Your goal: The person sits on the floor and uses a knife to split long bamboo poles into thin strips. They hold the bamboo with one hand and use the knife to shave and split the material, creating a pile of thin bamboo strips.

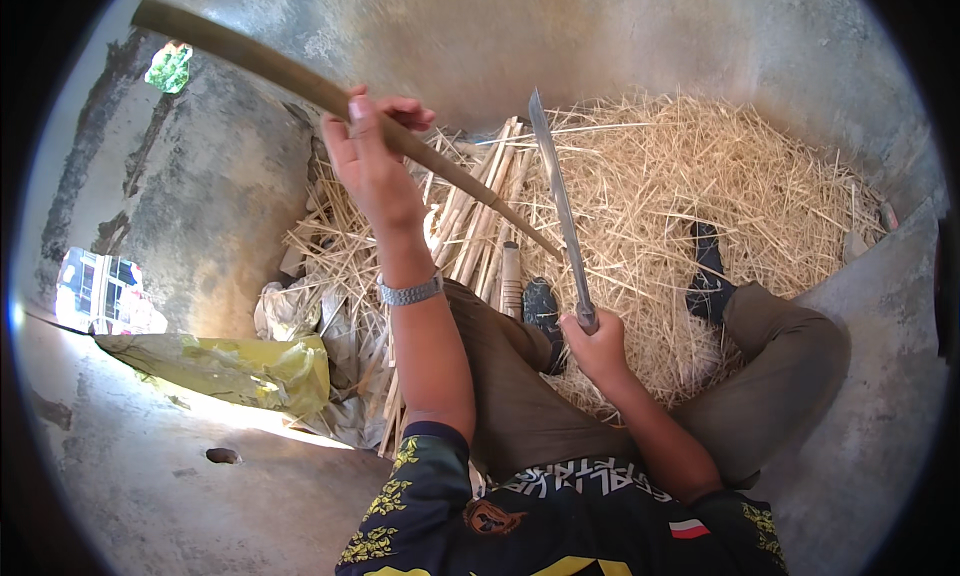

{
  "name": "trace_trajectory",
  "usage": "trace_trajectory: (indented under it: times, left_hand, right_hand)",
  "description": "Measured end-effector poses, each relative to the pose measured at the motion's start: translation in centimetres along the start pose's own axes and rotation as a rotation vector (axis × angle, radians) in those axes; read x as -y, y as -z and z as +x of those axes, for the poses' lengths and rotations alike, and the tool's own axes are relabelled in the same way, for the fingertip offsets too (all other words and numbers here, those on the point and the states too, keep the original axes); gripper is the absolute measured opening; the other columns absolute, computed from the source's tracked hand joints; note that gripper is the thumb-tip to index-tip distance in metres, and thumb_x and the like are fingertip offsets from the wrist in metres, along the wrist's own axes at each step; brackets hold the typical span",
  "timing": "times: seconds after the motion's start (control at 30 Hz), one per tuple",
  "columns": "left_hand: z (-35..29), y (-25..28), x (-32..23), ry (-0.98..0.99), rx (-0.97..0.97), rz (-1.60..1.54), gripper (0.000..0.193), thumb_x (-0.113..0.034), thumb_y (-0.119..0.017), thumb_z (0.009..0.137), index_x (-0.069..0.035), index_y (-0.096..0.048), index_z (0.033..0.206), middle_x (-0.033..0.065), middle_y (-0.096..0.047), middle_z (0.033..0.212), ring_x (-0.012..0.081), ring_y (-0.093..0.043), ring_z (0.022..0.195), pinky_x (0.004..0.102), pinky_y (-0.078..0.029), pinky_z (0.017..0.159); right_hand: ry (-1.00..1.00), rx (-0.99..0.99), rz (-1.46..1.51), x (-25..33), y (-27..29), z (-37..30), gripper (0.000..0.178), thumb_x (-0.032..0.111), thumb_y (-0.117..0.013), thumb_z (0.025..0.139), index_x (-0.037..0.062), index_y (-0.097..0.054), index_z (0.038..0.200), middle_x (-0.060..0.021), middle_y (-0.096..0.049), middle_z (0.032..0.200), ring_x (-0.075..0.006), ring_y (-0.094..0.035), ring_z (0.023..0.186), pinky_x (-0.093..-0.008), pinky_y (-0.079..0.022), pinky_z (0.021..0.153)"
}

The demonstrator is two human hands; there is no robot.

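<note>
My left hand point(372, 171) is raised at the upper left, with a long bamboo strip point(240, 54) held between the thumb and fingers. The strip slants from the far upper left down toward the middle, and its narrow lower end passes close to the blade of a long knife point(557, 181). I cannot tell whether the two touch. My right hand point(598, 348) is closed round the knife's handle in front of my lap, with the blade pointing up and away. A pale, rod-like piece point(511, 276) with a ringed lower part stands beside my left foot point(541, 311).
Split bamboo sticks point(478, 211) lie in a bundle left of centre. A heap of straw-like shavings point(740, 156) spreads across the floor around my right foot point(708, 281). Concrete walls point(640, 36) curve round me. Yellow sheeting point(270, 371) lies at the left beneath an opening point(105, 291).
</note>
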State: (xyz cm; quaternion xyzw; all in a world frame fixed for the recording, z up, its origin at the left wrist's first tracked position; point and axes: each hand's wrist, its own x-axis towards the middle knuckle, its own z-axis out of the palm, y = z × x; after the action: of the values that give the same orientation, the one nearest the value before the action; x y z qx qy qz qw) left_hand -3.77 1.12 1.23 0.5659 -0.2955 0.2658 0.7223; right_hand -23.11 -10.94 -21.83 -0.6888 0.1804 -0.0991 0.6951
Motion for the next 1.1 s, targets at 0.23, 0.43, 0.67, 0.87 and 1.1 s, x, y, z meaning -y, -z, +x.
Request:
trace_trajectory:
  times: [0.23,0.43,0.67,0.87,1.1]
  left_hand:
    - [0.0,0.1,-0.4,0.146,-0.188,-0.174,0.061,-0.072,-0.047,0.094,-0.014,-0.038,0.075,-0.0037,-0.025,0.058,0.0097,-0.022,0.049,0.0272,-0.021,0.047]
    - [0.9,2.7,0.0,0.320,-0.101,-0.345,0.069,-0.083,-0.043,0.087,-0.017,-0.030,0.068,-0.0055,-0.020,0.054,0.0102,-0.014,0.049,0.0276,-0.013,0.047]
    - [0.3,2.3,-0.1,0.295,-0.043,-0.335,0.070,-0.082,-0.043,0.087,-0.017,-0.030,0.066,-0.0061,-0.018,0.055,0.0103,-0.012,0.049,0.0278,-0.013,0.048]
    - [0.2,2.7,-0.4,0.298,-0.006,-0.347,0.070,-0.081,-0.044,0.087,-0.015,-0.032,0.066,-0.0053,-0.022,0.054,0.0111,-0.020,0.049,0.0270,-0.018,0.049]
    - [0.6,2.6,-2.0,0.128,-0.109,-0.304,0.060,-0.064,-0.041,0.101,-0.006,-0.055,0.100,0.0033,-0.045,0.073,0.0166,-0.042,0.063,0.0325,-0.038,0.062]
  right_hand:
    - [-0.402,0.308,-0.008,0.7,-0.6,-0.5,0.031,0.021,-0.068,0.083,0.0011,-0.055,0.063,-0.0023,-0.053,0.054,-0.0126,-0.048,0.050,-0.0334,-0.042,0.053]
    - [0.002,0.081,-0.161,1.1,0.0,-0.5,0.029,0.019,-0.068,0.084,-0.0015,-0.056,0.067,-0.0077,-0.052,0.053,-0.0154,-0.050,0.050,-0.0357,-0.042,0.053]
    - [0.193,0.004,0.014,1.8,-0.3,-1.7,0.026,0.009,-0.065,0.088,-0.0007,-0.053,0.068,-0.0049,-0.047,0.052,-0.0082,-0.043,0.053,-0.0318,-0.035,0.048]
    - [-0.170,0.172,-0.205,-2.0,-1.6,-1.3,0.027,0.021,-0.065,0.078,-0.0022,-0.059,0.065,-0.0127,-0.059,0.057,-0.0217,-0.056,0.051,-0.0393,-0.045,0.055]
    - [-0.144,0.158,-0.219,-1.0,-0.5,-0.5,0.026,0.020,-0.067,0.080,-0.0017,-0.061,0.067,-0.0087,-0.057,0.056,-0.0173,-0.055,0.053,-0.0373,-0.045,0.055]
